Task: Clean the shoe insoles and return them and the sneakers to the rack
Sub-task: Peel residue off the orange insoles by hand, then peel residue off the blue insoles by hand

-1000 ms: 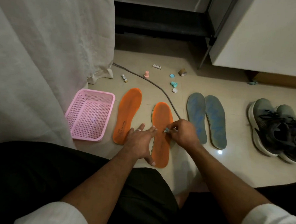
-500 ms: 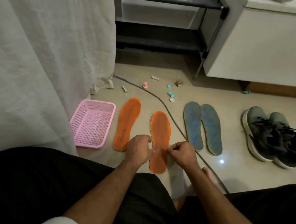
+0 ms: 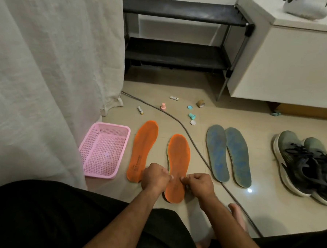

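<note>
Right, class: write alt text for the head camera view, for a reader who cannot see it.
A seated person's left hand and right hand pinch the edges of an orange insole lying on the tiled floor. A second orange insole and a pink basket lie to its left, two blue insoles and grey sneakers to its right, with a dark shoe rack behind.

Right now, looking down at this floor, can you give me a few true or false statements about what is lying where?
1. Both hands, left hand and right hand, are at one orange insole. True.
2. The pink basket holds the blue insoles. False: the blue insoles lie on the floor, and the basket looks empty.
3. The sneakers sit on the rack. False: they stand on the floor, and the rack shelves look bare.
4. A grey cable runs between the orange and blue insoles. True.
</note>
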